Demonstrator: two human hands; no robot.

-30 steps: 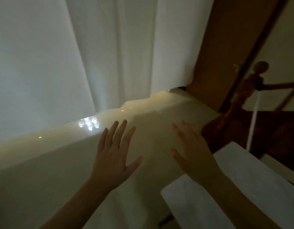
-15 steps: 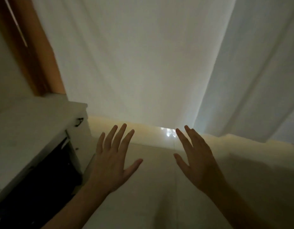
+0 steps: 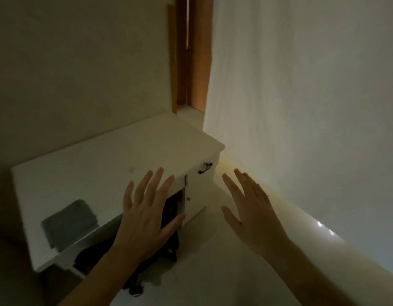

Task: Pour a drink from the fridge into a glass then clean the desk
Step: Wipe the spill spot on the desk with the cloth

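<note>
The room is dim. A white desk (image 3: 116,155) stands at the left against the wall, with a folded grey cloth (image 3: 69,224) lying on its near left part. My left hand (image 3: 147,215) hovers in front of the desk's near edge, fingers spread, holding nothing. My right hand (image 3: 255,215) is raised to the right of the desk over the pale floor, also spread and empty. No fridge, drink or glass is in view.
A white curtain (image 3: 301,96) hangs at the right, with a wooden frame (image 3: 191,51) beside it. The desk has a drawer with a dark handle (image 3: 205,168). A black chair (image 3: 151,257) sits under the desk. Pale glossy floor (image 3: 213,272) lies below.
The view has swung left: the stair rail and curtain slid out to the right and the white desk with the grey cloth came into view. Both hands stay raised and spread.
</note>
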